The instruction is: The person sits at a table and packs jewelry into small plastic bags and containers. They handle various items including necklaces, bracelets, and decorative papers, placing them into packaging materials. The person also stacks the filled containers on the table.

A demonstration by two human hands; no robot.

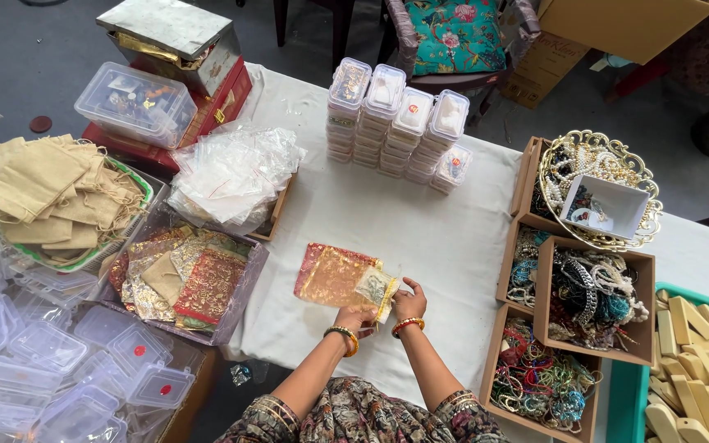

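Left hand and right hand both with grip clamped on small clear packet, held at near edge of orange organza pouch lying on white-covered bench, stacked clear boxes well apart

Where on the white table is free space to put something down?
Bare white cloth lies between the stacked clear boxes, the cardboard jewellery trays and the orange pouches under both hands. The left side, with plastic bags and fabric pouches, is crowded.
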